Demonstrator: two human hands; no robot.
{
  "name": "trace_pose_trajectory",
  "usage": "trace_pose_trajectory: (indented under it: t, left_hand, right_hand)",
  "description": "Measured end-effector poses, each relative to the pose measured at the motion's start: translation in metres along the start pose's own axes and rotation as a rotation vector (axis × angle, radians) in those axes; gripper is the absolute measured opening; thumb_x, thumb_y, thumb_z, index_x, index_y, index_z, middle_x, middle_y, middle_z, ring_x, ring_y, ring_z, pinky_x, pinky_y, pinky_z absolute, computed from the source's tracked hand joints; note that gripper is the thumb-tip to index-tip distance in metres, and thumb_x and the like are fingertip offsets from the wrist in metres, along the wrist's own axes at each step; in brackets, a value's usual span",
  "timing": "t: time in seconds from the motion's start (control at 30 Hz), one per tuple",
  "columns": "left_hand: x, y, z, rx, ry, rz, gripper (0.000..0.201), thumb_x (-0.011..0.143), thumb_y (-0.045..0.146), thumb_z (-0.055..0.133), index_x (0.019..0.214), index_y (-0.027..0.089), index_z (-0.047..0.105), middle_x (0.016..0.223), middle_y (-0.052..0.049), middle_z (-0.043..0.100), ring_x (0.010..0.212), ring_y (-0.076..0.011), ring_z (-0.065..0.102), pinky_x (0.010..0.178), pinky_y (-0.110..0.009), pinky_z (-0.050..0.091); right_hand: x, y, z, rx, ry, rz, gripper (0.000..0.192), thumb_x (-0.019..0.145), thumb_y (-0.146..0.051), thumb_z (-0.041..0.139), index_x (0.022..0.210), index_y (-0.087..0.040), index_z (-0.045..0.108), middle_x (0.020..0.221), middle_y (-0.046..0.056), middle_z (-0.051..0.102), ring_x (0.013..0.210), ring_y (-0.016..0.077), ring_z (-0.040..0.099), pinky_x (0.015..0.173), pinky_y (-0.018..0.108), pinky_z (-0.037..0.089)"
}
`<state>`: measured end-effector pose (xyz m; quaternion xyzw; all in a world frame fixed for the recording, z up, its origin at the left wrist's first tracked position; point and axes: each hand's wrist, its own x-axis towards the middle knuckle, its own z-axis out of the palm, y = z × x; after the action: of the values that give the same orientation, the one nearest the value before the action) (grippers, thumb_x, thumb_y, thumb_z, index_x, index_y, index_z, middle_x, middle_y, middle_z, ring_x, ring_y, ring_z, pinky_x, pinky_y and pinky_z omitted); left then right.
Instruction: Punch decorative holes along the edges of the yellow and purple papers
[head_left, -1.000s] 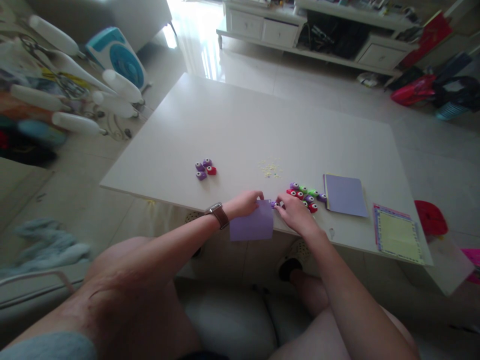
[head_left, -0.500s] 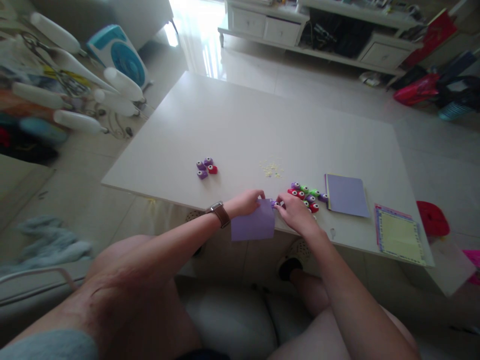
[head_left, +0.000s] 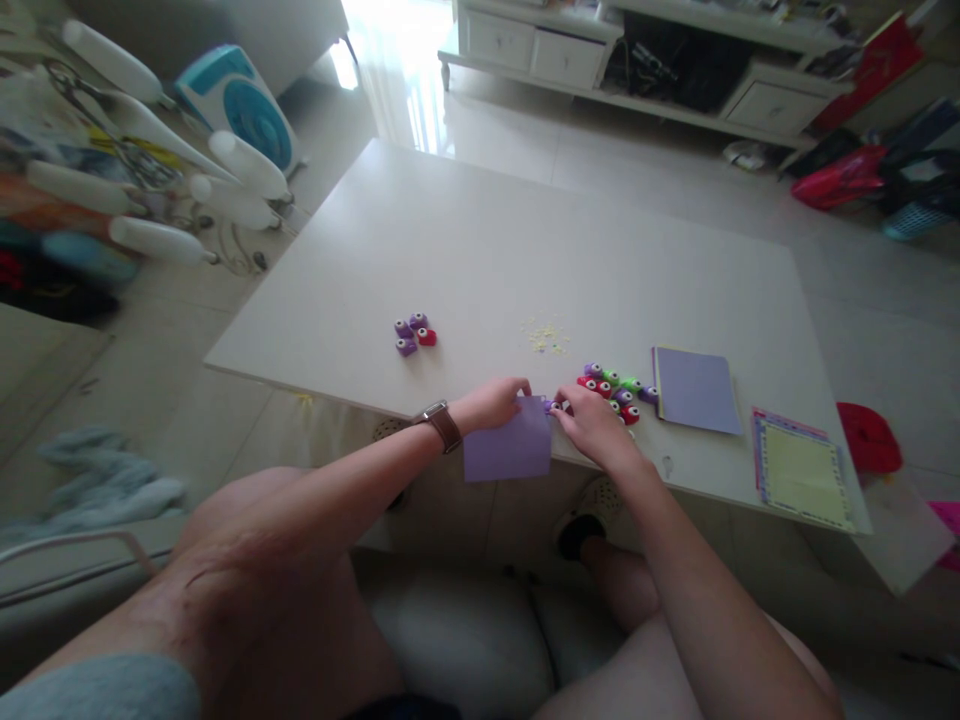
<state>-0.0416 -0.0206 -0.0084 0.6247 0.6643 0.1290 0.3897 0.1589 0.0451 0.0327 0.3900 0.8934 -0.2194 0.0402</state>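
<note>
At the near edge of the white table (head_left: 487,230), the left hand (head_left: 491,403), a brown-strapped watch (head_left: 442,425) on its wrist, pinches closed on the top of a lilac paper sheet (head_left: 508,452) that hangs over that edge. The right hand (head_left: 596,428) curls its fingers around a small purple craft punch (head_left: 553,407) touching the sheet's upper right corner. Just beyond lie a cluster of coloured punches (head_left: 613,392) and a lilac paper stack (head_left: 694,390); farther in lie yellow paper bits (head_left: 546,338), and four more punches (head_left: 414,334) sit toward the left edge.

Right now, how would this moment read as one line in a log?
left hand: holds purple paper | right hand: on small purple punch | more punches beside
</note>
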Motion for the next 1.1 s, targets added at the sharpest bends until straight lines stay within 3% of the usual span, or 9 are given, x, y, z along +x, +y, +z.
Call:
trace_pose_trajectory:
  t: [0.83,1.1]
  left_hand:
    - [0.001,-0.002,0.009,0.040,0.060,0.108,0.035,0.091,0.008,0.055,0.119,0.020,0.071,0.114,-0.008,0.076,0.107,-0.0222,0.069,0.094,-0.031,0.053]
    - [0.000,0.000,0.008,0.041,0.046,0.102,0.034,0.091,0.009,0.056,0.121,0.020,0.071,0.114,-0.008,0.076,0.108,-0.0222,0.068,0.093,-0.031,0.052]
  right_hand:
    - [0.004,0.000,0.010,0.083,0.001,-0.045,0.002,0.097,-0.017,0.071,0.097,-0.018,0.069,0.101,0.008,0.071,0.094,0.0213,0.065,0.081,0.027,0.044]
    - [0.008,-0.001,0.002,0.333,-0.033,0.184,0.004,0.097,-0.020,0.073,0.099,-0.016,0.072,0.102,0.007,0.075,0.088,0.0181,0.069,0.078,0.026,0.049]
